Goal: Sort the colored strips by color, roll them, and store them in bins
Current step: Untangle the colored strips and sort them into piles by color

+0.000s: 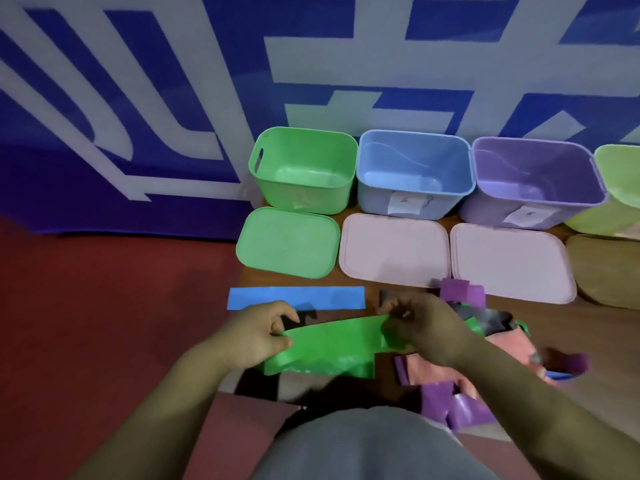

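A green strip (329,348) is stretched between my two hands just above the table. My left hand (263,334) pinches its left end and my right hand (422,327) pinches its right end. Beyond it a blue strip (296,298) lies flat on the table. A jumbled pile of strips, purple (464,292), pink (509,344) and dark ones, sits under and right of my right hand. At the back stand a green bin (304,168), a blue bin (414,168) and a purple bin (536,178), all open with nothing inside.
A green lid (287,242) and two pale pink lids (394,251) (512,263) lie flat in front of the bins. A yellow-green bin (620,188) is cut off at the right edge. Red floor lies left of the table; a blue and white banner stands behind.
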A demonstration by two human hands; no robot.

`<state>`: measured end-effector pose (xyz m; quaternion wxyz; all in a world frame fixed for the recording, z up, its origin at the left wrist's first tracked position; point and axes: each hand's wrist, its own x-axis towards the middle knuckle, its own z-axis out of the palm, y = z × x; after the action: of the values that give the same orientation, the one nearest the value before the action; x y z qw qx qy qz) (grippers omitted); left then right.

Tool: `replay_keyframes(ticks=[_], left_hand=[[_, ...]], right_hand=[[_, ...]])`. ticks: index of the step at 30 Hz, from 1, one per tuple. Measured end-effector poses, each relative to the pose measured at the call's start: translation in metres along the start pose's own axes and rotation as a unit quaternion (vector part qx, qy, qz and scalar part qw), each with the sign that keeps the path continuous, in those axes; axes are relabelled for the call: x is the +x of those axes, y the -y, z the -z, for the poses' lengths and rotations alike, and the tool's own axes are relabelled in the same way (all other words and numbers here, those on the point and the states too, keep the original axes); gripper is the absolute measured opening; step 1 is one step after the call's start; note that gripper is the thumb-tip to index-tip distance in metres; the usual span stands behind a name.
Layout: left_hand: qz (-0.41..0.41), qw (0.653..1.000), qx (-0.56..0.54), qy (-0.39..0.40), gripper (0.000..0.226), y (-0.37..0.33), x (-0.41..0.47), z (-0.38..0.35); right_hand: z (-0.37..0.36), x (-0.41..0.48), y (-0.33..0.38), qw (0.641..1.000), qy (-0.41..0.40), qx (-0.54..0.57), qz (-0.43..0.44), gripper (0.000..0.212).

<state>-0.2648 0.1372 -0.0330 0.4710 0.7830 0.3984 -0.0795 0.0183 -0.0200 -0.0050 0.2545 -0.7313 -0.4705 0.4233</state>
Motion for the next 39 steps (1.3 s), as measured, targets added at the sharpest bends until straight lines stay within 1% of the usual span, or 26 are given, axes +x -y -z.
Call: replay_keyframes(ticks=[2, 4, 7, 8, 9, 11, 13, 15, 19, 23, 27, 30, 33, 39], left_hand=[[0.017, 1.000, 0.002, 0.001, 0.031, 0.024, -0.009, 0.000], [0.038, 0.999, 0.006, 0.004, 0.031, 0.042, -0.015, 0.000], [0.060, 0.998, 0.033, 0.008, 0.032, 0.057, -0.018, 0.000], [0.063, 0.997, 0.047, 0.009, 0.032, 0.060, -0.017, -0.001], [0.065, 0.996, 0.063, 0.010, 0.033, 0.061, -0.015, -0.003], [0.061, 0.992, 0.106, 0.018, 0.044, 0.058, -0.013, -0.007], [0.042, 0.988, 0.147, 0.031, 0.057, 0.053, -0.010, -0.011], [0.026, 0.985, 0.166, 0.030, 0.061, 0.048, -0.007, -0.014], [0.008, 0.986, 0.164, 0.023, 0.060, 0.039, 0.002, -0.026], [-0.018, 0.987, 0.152, 0.038, 0.061, 0.018, 0.014, -0.040], [-0.041, 0.990, 0.131, 0.046, 0.059, -0.009, 0.029, -0.057], [-0.056, 0.990, 0.117, 0.045, 0.058, -0.035, 0.041, -0.074], [-0.062, 0.992, 0.104, 0.043, 0.058, -0.063, 0.055, -0.094], [-0.053, 0.994, 0.073, 0.058, 0.056, -0.119, 0.083, -0.138]], right_hand=[[-0.028, 0.003, -0.004, 1.000, 0.010, -0.009, -0.026, 0.020], [-0.054, 0.006, -0.008, 0.999, 0.015, -0.034, -0.031, 0.021], [-0.083, 0.006, -0.006, 0.996, 0.023, -0.072, -0.042, 0.031], [-0.090, 0.006, -0.008, 0.994, 0.036, -0.085, -0.051, 0.030], [-0.096, 0.006, -0.008, 0.993, 0.043, -0.089, -0.057, 0.025], [-0.104, 0.006, -0.011, 0.992, 0.031, -0.106, -0.069, 0.006], [-0.105, 0.003, -0.016, 0.987, 0.035, -0.125, -0.091, 0.014], [-0.101, 0.001, -0.017, 0.984, 0.029, -0.145, -0.097, 0.019], [-0.087, -0.008, -0.019, 0.980, -0.007, -0.180, -0.084, 0.033], [-0.065, -0.023, -0.024, 0.980, -0.049, -0.174, -0.080, 0.032], [-0.040, -0.035, -0.045, 0.974, -0.072, -0.187, -0.108, 0.026], [-0.018, -0.046, -0.061, 0.967, -0.092, -0.206, -0.116, 0.032], [0.006, -0.056, -0.076, 0.965, -0.102, -0.202, -0.129, 0.036], [0.050, -0.065, -0.107, 0.963, -0.120, -0.212, -0.114, 0.035]])
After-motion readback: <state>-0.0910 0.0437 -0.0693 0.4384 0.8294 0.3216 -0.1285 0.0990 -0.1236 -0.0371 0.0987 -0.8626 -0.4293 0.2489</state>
